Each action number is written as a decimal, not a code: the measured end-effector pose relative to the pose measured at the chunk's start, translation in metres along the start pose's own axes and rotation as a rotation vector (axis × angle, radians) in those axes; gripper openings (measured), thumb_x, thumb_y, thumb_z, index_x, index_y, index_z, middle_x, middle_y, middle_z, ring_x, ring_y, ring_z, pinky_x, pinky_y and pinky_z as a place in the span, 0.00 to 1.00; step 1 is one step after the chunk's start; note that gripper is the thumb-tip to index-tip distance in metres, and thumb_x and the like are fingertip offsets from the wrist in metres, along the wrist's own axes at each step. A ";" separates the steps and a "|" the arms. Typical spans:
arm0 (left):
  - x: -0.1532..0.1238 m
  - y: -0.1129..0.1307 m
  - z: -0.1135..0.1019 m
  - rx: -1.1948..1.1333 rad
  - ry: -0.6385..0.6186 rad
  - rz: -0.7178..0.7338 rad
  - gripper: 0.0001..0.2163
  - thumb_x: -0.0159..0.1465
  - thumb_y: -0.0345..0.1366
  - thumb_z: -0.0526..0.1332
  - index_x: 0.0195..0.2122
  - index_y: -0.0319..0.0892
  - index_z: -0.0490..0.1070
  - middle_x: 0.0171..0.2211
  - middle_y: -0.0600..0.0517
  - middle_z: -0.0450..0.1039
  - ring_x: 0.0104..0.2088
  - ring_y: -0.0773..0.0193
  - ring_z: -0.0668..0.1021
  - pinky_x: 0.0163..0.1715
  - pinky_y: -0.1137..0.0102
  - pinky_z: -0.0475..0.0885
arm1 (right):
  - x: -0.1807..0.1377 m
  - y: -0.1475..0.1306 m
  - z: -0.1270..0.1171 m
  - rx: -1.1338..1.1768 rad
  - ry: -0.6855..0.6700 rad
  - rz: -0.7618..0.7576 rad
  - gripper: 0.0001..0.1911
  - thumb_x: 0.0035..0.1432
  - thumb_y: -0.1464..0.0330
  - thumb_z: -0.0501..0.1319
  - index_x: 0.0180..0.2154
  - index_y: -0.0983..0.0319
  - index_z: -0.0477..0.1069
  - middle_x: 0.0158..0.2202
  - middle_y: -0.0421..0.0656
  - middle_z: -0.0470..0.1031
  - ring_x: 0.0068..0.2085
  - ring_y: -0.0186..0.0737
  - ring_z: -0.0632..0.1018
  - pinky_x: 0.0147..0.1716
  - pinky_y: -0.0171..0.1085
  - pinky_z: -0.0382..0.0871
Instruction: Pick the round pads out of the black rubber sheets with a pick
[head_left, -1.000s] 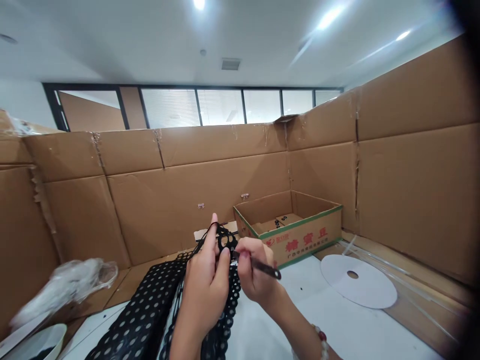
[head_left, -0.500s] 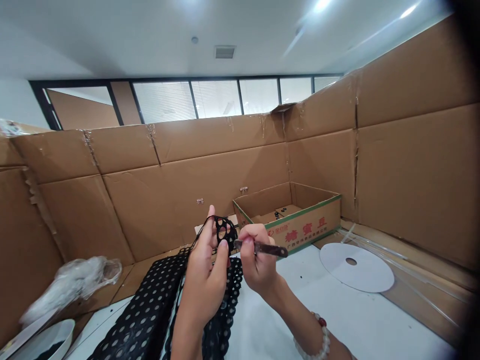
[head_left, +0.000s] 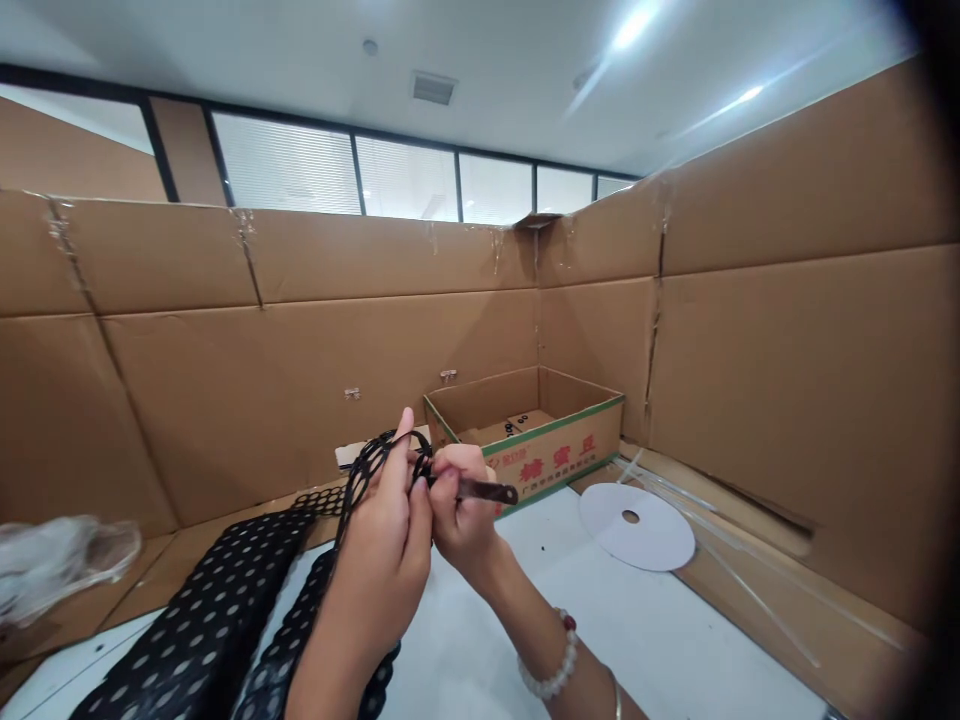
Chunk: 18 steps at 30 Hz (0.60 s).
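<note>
My left hand (head_left: 390,530) is closed on a black strip (head_left: 364,470) full of round holes, which loops over the fingers and hangs behind the wrist. Close against it, my right hand (head_left: 466,515) grips a slim dark flat-handled tool (head_left: 491,491) with a small hole in its end. The tool's working tip is hidden between the hands, where it meets the strip. Below and to the left, a black sheet with rows of pale round dots (head_left: 217,590) lies on the white table (head_left: 480,640).
Behind my right hand stands an open cardboard box (head_left: 559,460) with small black rings inside. A white disc with a centre hole (head_left: 637,535) lies to the right, near clear strips (head_left: 757,600). Crumpled clear plastic (head_left: 64,560) is at left. Cardboard walls (head_left: 390,340) enclose the table.
The view has swung right, so the box and disc appear further left. My hands have drawn closer together, and the tool's tip has gone in against the black strip.
</note>
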<state>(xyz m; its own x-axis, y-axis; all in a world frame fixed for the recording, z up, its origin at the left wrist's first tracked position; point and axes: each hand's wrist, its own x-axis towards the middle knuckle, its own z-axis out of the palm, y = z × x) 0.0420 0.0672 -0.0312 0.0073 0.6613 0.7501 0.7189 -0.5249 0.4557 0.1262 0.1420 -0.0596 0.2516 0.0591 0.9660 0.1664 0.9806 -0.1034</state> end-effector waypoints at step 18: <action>0.006 -0.001 -0.004 -0.381 0.038 -0.196 0.29 0.70 0.44 0.53 0.70 0.46 0.49 0.55 0.43 0.72 0.54 0.55 0.75 0.58 0.57 0.67 | 0.002 -0.006 0.006 0.355 -0.144 0.548 0.04 0.64 0.65 0.59 0.38 0.57 0.64 0.22 0.33 0.69 0.20 0.32 0.69 0.21 0.32 0.61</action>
<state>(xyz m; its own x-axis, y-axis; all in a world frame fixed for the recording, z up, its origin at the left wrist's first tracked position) 0.0385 0.0693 -0.0252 -0.1351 0.7516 0.6456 0.3963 -0.5562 0.7305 0.1195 0.1378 -0.0558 0.0770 0.5668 0.8203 -0.2793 0.8020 -0.5280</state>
